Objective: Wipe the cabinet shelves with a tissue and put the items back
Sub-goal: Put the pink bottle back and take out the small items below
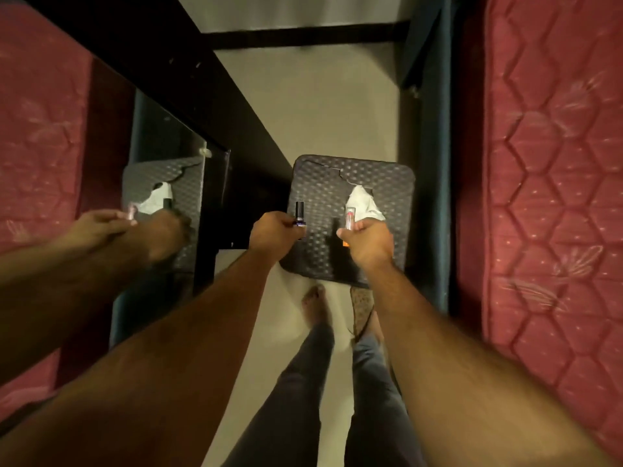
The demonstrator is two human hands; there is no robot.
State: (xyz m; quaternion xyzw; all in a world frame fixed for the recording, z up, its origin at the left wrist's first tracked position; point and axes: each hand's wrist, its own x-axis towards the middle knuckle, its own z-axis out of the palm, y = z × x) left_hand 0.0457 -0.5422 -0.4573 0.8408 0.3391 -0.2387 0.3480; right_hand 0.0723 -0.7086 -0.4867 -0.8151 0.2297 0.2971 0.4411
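Left hand (pixel 274 230): fingers curled round a small dark bottle (pixel 299 213), upright. Right hand (pixel 367 235): grips a clear pink-topped tube (pixel 349 215), possibly lipstick. Both held over a dark stool (pixel 387 183); white tissue (pixel 365 203) lies on its seat. Cabinet (pixel 215 96) edge left, mattress (pixel 553 163) right, narrow floor (pixel 323 106) between.

**Two small bottles held over a stool**

The left hand (pixel 274 230) gripped a dark bottle (pixel 299 214); the right hand (pixel 369 237) held a pink-topped tube (pixel 349 219). Below lay a white tissue (pixel 364 205) on the dark patterned stool (pixel 387 183), mirrored at left.
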